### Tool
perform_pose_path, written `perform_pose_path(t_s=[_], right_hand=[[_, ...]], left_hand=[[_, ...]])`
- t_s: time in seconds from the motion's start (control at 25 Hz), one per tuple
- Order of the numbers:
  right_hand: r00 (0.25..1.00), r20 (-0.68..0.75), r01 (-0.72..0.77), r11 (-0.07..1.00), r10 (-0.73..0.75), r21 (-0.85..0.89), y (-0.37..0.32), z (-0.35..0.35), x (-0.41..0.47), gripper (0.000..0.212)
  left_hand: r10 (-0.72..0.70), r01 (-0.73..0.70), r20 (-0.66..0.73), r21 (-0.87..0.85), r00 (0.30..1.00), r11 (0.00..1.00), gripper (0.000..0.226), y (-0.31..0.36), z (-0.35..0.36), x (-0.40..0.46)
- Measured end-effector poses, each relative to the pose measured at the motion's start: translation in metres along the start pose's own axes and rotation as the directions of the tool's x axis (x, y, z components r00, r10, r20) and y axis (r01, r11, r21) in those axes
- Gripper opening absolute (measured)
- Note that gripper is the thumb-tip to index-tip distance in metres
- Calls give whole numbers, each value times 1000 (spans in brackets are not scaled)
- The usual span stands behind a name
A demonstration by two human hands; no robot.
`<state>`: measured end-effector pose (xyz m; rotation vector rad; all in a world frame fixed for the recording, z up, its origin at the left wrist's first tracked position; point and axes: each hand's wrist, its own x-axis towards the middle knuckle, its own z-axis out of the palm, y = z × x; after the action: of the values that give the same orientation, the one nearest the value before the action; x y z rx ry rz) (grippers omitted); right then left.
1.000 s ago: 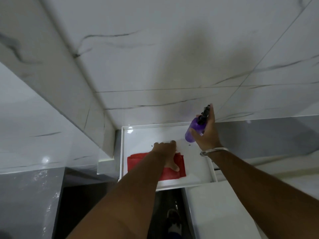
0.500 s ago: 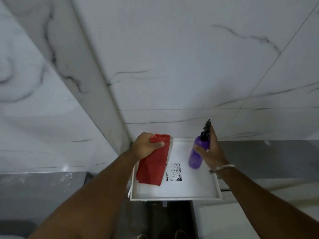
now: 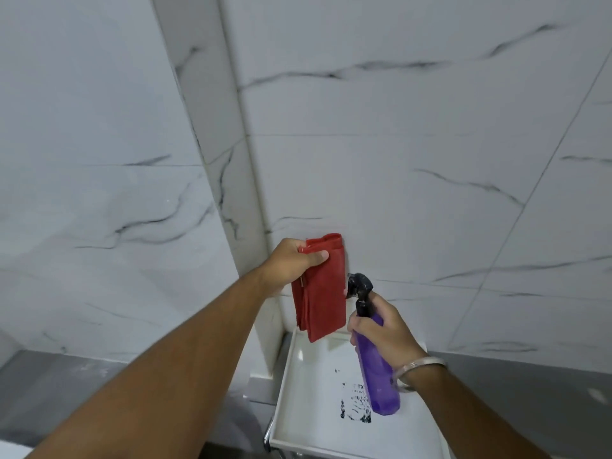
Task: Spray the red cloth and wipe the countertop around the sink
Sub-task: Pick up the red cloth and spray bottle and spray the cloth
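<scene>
My left hand [image 3: 293, 264] grips the top of a folded red cloth [image 3: 323, 293], which hangs in the air in front of the marble wall. A purple spray bottle [image 3: 377, 372] with a black nozzle [image 3: 359, 286] is held upright in my right hand [image 3: 385, 329], just right of the cloth. The nozzle points left at the cloth and almost touches its right edge. Both are held above the white shelf-like countertop [image 3: 308, 422]. The sink itself is not visible.
The white countertop has a raised rim and a black smudged mark [image 3: 354, 407] beside the bottle's base. White marble wall tiles [image 3: 430, 160] fill the background, with a projecting corner column [image 3: 225, 144] at the left. A grey band [image 3: 530, 392] runs along the lower wall.
My left hand lifted the red cloth off the countertop and raised it in front of the wall. My right hand brought the bottle closer, its nozzle now beside the cloth. The view tilted upward.
</scene>
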<state>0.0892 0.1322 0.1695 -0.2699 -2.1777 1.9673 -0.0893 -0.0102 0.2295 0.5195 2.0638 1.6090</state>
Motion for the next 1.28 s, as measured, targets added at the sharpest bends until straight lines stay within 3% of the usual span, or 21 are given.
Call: perform_pose_path(t_s=[0.24,0.36,0.72,0.84,1.08,1.28], right_hand=[[999,45,17,1000,-16,-2,-17,0,-4,18],[1000,6,19,1000,-19,-23,-12,-4,-11,14],[991,118,-52,998,57,-40,27,-21,-36,21],[993,118,-32,999,31,9,21,-21,-34,16],[991,95,81,991,-91,105,-8,-22,-10,5],[991,122,57,998,-59,19,9,-27,-6,7]], left_hand=[[23,-22,-61,15,998,1000,19,26,-3,-12],[53,-51,-84,22,995,998,17,35,-3,-17],[64,-60,-83,44,995,997,5,50,1,-29],[70,-66,-95,44,993,997,13,51,5,-33],[38,-29,-142,61,989,998,5,55,7,-40],[-1,19,-194,90,981,996,8,54,7,-45]])
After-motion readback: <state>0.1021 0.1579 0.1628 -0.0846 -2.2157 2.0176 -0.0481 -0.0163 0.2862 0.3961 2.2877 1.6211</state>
